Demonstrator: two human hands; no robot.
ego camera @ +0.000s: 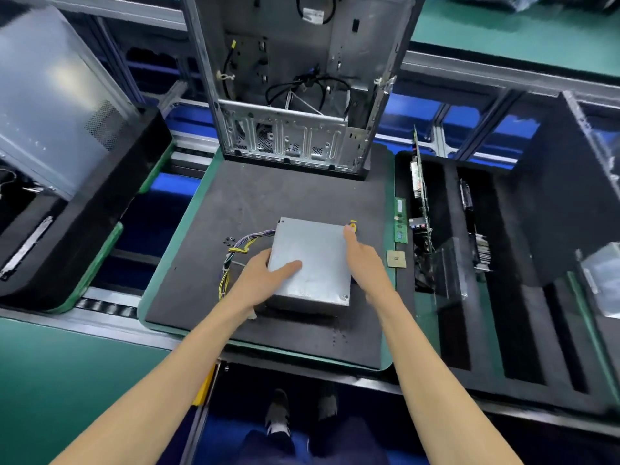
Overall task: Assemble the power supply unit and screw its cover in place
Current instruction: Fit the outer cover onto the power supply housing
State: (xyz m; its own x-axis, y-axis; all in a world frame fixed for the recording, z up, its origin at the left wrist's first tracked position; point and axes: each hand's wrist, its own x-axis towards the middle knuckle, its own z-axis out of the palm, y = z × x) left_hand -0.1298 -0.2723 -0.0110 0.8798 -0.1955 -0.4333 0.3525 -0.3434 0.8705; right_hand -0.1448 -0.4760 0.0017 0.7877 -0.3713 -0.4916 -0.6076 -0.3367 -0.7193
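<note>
Two hands, both on one power supply unit. Left hand grips the box's 9 o'clock edge, thumb flat across the cover, fingers curled down over the side. Right hand lies along the 3 o'clock edge, fingers straight and together, pointing toward 12, fingertips by the far right corner. What the right palm does below the edge, cannot tell.

The unit is one grey metal box, cover up, sitting at the centre of the dark foam surface, between the two hands. One screw shows at the cover's near right corner. One small yellow item sits at the far right corner, just past the right fingertips; too blurred to name.

One wire bundle, purple and yellow, comes out of the box at 10 o'clock and loops down past the left wrist. A few tiny dark bits lie on the foam just beyond it, count unclear.

At 12 o'clock, one open computer case stands upright on the far end of the foam, cables inside. At 3 o'clock, one square chip on the green border, and one green memory stick beyond it. Further right, one black slotted tray holding boards on edge. At 9 o'clock, well apart, one more case, tilted on its own pallet.
</note>
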